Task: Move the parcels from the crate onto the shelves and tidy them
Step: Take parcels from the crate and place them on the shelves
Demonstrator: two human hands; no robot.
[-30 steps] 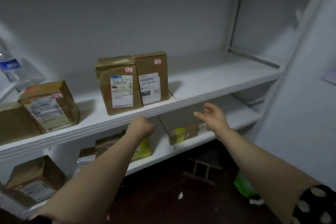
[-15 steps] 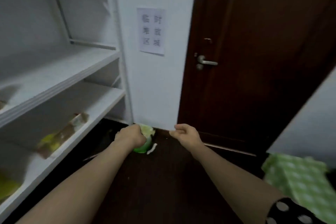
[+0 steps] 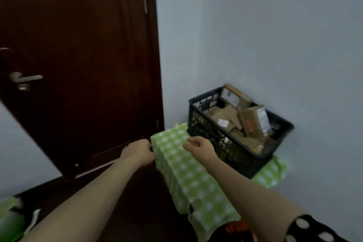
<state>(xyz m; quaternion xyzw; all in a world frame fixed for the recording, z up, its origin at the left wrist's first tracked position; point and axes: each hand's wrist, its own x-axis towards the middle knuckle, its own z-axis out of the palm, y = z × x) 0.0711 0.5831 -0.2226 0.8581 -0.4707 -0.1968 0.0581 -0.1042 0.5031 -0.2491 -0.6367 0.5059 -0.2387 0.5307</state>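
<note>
Facing a room corner, with a dark brown door (image 3: 78, 45) on the left and a pale wall (image 3: 275, 25) on the right. Noticing a metal lever handle (image 3: 25, 78) near the door's left edge.

Looking down on a black slatted crate (image 3: 204, 122) sitting on a counter draped in a green-and-white checked cloth (image 3: 188, 173), close against the wall. Seeing brown cardboard parcels (image 3: 253, 122) heaped inside the crate, several tilting, a couple poking above the rim, white labels showing on some.

Stretching both bare arms forward toward the counter. Holding the left grip (image 3: 137, 152) curled into a fist, back of the hand up, with nothing visible in it and knuckles just beside the near corner of the cloth; cannot tell whether touching the fabric. Holding the right grip (image 3: 200, 146) above the cloth, near the crate's front wall, fingers loosely bent, thumb apart from them, grasping nothing.

Wearing a black sleeve with white dots (image 3: 314, 230) on the right arm. Standing over a dark floor (image 3: 137, 212), with something green (image 3: 9, 220), too blurred to identify, at the lower left.
</note>
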